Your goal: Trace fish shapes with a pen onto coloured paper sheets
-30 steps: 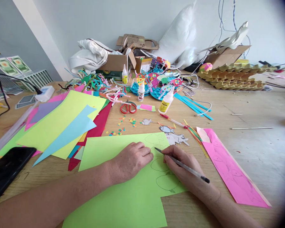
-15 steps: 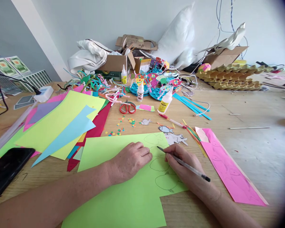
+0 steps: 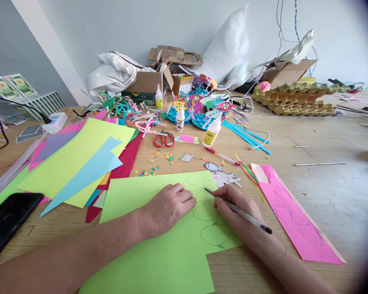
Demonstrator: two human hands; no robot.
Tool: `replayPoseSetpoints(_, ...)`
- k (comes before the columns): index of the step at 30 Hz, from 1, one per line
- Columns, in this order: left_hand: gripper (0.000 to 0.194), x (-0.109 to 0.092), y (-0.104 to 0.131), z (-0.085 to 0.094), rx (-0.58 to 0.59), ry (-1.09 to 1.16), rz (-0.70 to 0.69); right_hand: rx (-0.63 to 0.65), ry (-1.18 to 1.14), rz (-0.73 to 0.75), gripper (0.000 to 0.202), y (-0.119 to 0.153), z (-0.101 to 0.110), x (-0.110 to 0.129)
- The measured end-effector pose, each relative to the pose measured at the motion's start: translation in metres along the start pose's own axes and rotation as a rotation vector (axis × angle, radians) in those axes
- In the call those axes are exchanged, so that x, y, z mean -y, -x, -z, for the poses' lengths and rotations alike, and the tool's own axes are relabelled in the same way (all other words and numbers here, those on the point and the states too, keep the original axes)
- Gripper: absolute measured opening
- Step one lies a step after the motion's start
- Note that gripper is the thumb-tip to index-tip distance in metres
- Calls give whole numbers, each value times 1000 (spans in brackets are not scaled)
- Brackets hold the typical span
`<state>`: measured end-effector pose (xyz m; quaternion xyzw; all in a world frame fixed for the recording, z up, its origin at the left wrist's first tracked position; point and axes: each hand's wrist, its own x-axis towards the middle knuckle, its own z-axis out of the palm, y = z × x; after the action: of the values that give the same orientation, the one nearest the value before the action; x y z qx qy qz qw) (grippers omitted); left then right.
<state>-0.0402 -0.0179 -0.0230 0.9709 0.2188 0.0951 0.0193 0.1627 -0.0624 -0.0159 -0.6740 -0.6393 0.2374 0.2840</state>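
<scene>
A light green sheet (image 3: 159, 261) lies before me with several fish outlines drawn near its right edge. My left hand (image 3: 170, 208) rests on the sheet with its fingers curled; whether anything is under them is hidden. In my right hand (image 3: 237, 208) is a pen (image 3: 242, 213), its tip touching the sheet near the top outlines. Paper fish cutouts (image 3: 225, 179) lie just beyond the sheet's upper right edge. To the right, a pink paper strip (image 3: 297, 216) also bears pencil fish drawings.
Red-handled scissors (image 3: 163, 140), a glue bottle (image 3: 212, 131) and confetti stand or lie beyond the sheet. Colored papers (image 3: 76, 159) and a black phone (image 3: 10, 220) are at the left. Egg trays (image 3: 294, 100) and cardboard boxes (image 3: 145, 83) line the back.
The pen tip has moved slightly to the right along the sheet with my right hand. My left hand stays in place; the view has shifted a little.
</scene>
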Motion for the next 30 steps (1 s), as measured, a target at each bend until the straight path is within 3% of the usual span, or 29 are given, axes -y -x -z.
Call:
replayPoseSetpoints(17,19,0,0,0,-7,-7,-7,-23,10,7,7,-1,2,2)
replayPoseSetpoints(23,18,0,0,0,-3,0,-6,-14,-176,-38,10,0,4,-2)
replayPoseSetpoints(27,20,1,2,-1,-25,-14,-17,92,-380,-63,13,-1,8,-6)
replayPoseSetpoints(30,22,1,3,0,-35,-37,-29,170,-385,-82,9,-3,12,-6)
